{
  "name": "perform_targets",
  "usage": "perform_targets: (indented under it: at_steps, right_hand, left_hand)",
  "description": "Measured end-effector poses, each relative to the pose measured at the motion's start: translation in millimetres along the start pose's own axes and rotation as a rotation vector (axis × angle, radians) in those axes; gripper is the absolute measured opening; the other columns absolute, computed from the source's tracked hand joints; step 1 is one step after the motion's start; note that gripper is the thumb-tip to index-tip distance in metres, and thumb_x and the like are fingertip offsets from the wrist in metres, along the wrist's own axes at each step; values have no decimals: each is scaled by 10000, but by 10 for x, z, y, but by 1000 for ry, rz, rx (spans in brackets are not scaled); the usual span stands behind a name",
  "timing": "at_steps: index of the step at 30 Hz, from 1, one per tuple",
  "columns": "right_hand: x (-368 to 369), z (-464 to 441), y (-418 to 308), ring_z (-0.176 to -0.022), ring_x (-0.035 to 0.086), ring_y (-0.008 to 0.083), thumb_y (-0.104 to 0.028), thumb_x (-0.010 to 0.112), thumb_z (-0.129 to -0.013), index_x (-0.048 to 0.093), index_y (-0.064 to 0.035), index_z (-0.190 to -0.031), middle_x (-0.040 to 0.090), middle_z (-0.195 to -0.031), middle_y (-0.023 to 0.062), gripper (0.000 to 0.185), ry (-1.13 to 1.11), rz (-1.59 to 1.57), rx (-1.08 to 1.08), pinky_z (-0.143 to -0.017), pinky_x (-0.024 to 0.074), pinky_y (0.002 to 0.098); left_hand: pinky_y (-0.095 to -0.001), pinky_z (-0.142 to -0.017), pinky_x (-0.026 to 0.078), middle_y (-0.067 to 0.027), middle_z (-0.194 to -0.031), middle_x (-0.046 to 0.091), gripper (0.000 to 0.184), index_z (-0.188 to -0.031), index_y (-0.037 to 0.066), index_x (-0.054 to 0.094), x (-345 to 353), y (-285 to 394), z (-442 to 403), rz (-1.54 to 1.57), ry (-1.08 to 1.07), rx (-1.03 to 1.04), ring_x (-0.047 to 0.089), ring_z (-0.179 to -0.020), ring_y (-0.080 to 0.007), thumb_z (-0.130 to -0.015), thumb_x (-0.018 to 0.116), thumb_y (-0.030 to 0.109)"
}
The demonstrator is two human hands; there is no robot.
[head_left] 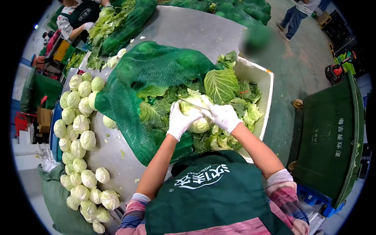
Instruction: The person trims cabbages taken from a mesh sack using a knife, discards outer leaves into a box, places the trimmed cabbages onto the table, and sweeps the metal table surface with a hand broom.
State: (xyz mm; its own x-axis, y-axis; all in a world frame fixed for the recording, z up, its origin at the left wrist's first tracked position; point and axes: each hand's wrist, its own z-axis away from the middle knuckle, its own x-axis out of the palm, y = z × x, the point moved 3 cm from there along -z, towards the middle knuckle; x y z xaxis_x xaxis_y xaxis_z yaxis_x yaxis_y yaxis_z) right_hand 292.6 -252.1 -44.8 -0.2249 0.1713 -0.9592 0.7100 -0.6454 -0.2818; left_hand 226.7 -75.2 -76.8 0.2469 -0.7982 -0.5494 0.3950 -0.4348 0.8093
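Head view: leaves [221, 87] crowd held cabbage [201, 125].

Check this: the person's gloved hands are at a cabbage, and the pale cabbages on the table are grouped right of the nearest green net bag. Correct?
No: the head view shows the pale cabbages grouped left of the nearest green net bag, not right. The left hand and right hand are at a cabbage.

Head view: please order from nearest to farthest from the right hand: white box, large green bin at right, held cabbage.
1. Held cabbage: just left of the right hand.
2. White box: rim to the right.
3. Green bin: farther right.
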Motion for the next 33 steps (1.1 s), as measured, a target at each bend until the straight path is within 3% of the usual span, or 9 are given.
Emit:
perform_targets:
  at_steps: [8,11,13,16,19,22,23,27,33]
  right_hand:
    - [-119,-199,23,-626,643,317,-455,391,-968,435,-94,-1381,666,-713,135,551,-150,11,-24,-571,505,418]
    - [-182,-372,75,-692,662,324,-447,377,-974,528,-61,-1238,676,-749,149,491,-162,-12,41,-628,528,419]
    - [-139,-519,230,-753,671,318,-434,393,-972,589,-36,-1044,683,-811,174,450,-125,-45,97,-663,539,416]
    - [-48,-544,532,-844,666,307,-386,454,-941,659,-97,-999,687,-913,154,360,-123,-119,194,-727,535,424]
    - [329,-360,1059,-894,653,323,-373,495,-914,654,-101,-1077,684,-964,153,354,-9,-168,438,-772,521,431]
    - [267,-109,922,-851,648,374,-420,470,-945,389,-36,-1391,666,-915,229,595,71,-177,618,-766,516,453]
    - [254,-51,795,-751,647,385,-412,438,-966,191,-36,-1478,658,-830,239,682,116,-214,570,-694,528,451]
    - [222,180,138,-555,603,342,-304,486,-962,232,-124,-1488,625,-666,156,612,223,-270,229,-544,504,424]
    - [236,176,-92,-579,626,296,-393,464,-962,322,-120,-1453,644,-686,110,579,75,-60,173,-521,494,402]
  left_hand:
    - [-353,-1013,417,-264,-1348,460,1162,-1450,13,294,175,-65,-10,284,-206,-20,529,-1200,-273,-540,874,441]
    - [-328,-989,434,-254,-1345,464,1323,-1465,-78,65,64,-3,43,203,-215,-55,530,-1189,-256,-552,898,393]
    - [-327,-1001,426,-253,-1350,456,1328,-1460,-89,58,35,-17,164,236,-219,-10,523,-1197,-255,-544,908,362]
    - [-329,-1032,404,-244,-1366,432,1348,-1449,-111,31,-39,-234,294,272,-223,44,499,-1219,-254,-521,932,269]
    - [-364,-1041,411,-210,-1376,418,1204,-1447,-95,104,-139,-462,431,511,-239,-22,475,-1243,-258,-576,904,135]
    - [-362,-1031,422,-203,-1369,429,1155,-1458,-67,121,-110,-523,469,539,-135,-76,483,-1236,-256,-609,883,113]
    - [-362,-1012,437,-193,-1334,464,1048,-1435,-49,203,-67,-502,437,541,-73,-32,505,-1202,-252,-638,867,106]
    - [-406,-1049,355,-235,-1311,423,1034,-1340,-35,333,50,-356,196,115,6,-160,424,-1239,-309,-582,883,404]
    - [-391,-1025,383,-257,-1295,457,1044,-1326,-66,335,157,-109,-2,117,-14,-97,476,-1196,-337,-580,865,436]
